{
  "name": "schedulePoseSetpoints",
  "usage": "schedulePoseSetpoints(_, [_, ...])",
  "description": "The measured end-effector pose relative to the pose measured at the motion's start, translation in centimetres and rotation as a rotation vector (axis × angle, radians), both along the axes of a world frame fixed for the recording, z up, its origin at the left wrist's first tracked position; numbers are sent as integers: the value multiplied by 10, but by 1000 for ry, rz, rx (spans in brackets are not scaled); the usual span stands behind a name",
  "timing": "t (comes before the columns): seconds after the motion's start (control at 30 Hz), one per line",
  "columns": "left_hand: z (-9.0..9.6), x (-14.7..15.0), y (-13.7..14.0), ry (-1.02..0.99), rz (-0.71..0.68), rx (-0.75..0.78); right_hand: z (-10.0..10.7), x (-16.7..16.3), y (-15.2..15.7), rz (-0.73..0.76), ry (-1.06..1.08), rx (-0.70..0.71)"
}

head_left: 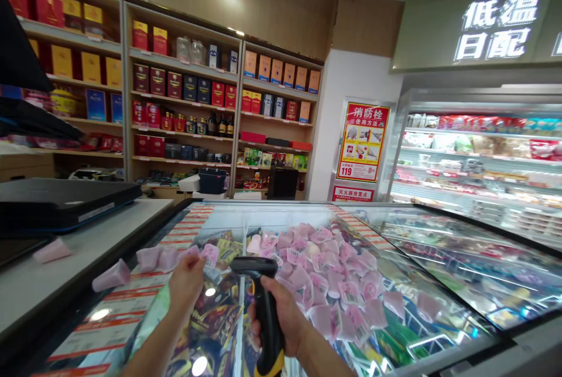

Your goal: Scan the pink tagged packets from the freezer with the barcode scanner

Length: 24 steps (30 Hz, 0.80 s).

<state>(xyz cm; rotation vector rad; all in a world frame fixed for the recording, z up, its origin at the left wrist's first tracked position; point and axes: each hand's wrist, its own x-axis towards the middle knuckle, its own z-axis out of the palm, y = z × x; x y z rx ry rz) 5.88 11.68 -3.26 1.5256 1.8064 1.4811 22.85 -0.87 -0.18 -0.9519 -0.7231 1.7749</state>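
My right hand (285, 318) is wrapped round the grip of a black and yellow barcode scanner (266, 312), whose head points left towards my other hand. With closed fingers, my left hand (188, 280) holds a small pink cup (211, 254), its printed side turned towards the scanner. A short row of similar pink cups (149, 259) lies just left of that hand on the freezer's glass top. Right of the scanner spreads a big heap of pink cups (316, 266), many with barcode labels showing.
Under the glass of the chest freezer (246, 213) lie packaged goods. A black flat device (65, 201) and one pink cup (51, 250) sit on the white counter at left. Shelves of boxes (184, 87) line the back wall; a chilled display (478, 160) stands at right.
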Motion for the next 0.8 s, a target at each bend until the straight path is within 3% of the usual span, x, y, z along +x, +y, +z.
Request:
schedulePoseSetpoints(0.2, [11,-8,-3,196,99,41,-9,11,10,-193,-137,157])
schedulePoseSetpoints(0.33, [21,3,-11,296,79,133,-2,25,14,-277,-43,178])
schedulePoseSetpoints(0.5, [24,47,-6,376,-246,213,8,38,12,-325,31,133])
schedulePoseSetpoints(0.67, [17,88,26,340,-494,123,12,39,8,-288,104,148])
schedulePoseSetpoints(0.8, [14,95,47,257,-605,23,12,36,5,-280,115,179])
